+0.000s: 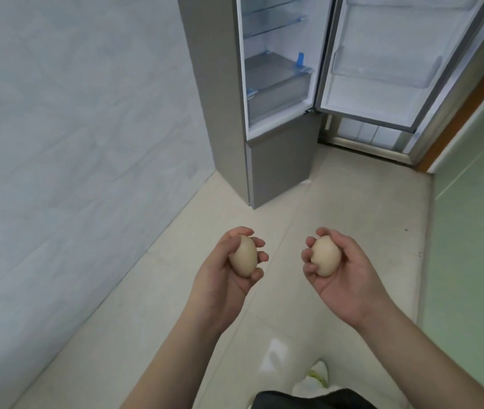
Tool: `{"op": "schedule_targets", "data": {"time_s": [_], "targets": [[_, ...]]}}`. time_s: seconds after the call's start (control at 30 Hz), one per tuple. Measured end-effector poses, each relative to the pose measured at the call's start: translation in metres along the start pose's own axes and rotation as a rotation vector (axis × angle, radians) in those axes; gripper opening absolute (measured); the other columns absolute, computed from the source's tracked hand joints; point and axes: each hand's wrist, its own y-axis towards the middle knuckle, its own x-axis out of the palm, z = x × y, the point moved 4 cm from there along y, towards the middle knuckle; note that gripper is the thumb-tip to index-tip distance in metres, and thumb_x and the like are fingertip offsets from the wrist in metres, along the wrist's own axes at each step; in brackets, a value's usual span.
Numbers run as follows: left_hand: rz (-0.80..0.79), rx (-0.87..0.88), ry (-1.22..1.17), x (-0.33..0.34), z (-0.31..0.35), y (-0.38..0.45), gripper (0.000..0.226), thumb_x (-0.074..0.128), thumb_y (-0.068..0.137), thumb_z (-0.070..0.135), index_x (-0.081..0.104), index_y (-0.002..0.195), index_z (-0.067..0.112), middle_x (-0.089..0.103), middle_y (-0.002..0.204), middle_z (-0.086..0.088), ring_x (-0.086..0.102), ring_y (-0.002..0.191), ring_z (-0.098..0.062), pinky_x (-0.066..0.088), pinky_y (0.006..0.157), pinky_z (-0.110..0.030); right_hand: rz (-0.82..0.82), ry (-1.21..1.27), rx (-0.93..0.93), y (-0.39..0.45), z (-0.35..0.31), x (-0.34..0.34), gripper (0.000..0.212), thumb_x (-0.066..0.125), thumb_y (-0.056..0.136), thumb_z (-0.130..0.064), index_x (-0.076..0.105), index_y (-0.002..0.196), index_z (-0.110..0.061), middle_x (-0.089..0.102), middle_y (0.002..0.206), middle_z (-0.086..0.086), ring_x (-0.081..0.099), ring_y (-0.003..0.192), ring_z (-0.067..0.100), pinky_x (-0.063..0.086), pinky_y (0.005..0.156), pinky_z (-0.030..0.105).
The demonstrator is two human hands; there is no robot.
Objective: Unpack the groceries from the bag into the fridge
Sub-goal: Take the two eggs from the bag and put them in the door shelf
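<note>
Two eggs, one cupped in each palm: left hand (229,261) curls round the left egg (243,255), right hand (338,267) cradles the right egg (325,255), lower middle of frame. Loose grips, probably to avoid cracking. Fridge (276,84) stands open top center, shelves waiting.

the fridge (220,93) is matte grey outside and white inside, with blue clips on its clear drawer (279,81). left of the fridge the wall (72,128) is pale bluish-white; right of it runs a brown door frame (470,104). before it the floor (308,208) is cream, and two eggs (243,255) are beige.
</note>
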Motion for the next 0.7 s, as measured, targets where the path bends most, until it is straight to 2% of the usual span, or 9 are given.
{"op": "schedule_targets", "data": {"time_s": [0.4,0.7], "targets": [[-0.037,0.007,0.048,0.129,-0.016,0.121,0.018,0.054,0.087,0.019,0.06,0.1,0.009,0.065,0.088,-0.012,0.061,0.069,-0.023,0.043,0.053,-0.026,-0.03,0.051,-0.057,0.067,-0.146,-0.029,0.02,0.058,0.083,-0.029,0.064,0.091,-0.013,0.064,0.088,0.009,0.059,0.075,0.021,0.049,0.056,0.026],[-0.021,-0.009,0.038,0.153,-0.008,0.196,0.017,0.047,0.095,0.016,0.058,0.105,0.008,0.064,0.089,-0.013,0.061,0.069,-0.023,0.044,0.056,-0.027,-0.061,0.024,-0.035,0.133,-0.188,-0.01,0.018,0.052,0.088,-0.023,0.063,0.097,-0.012,0.064,0.091,0.01,0.059,0.076,0.022,0.048,0.057,0.027]]}}
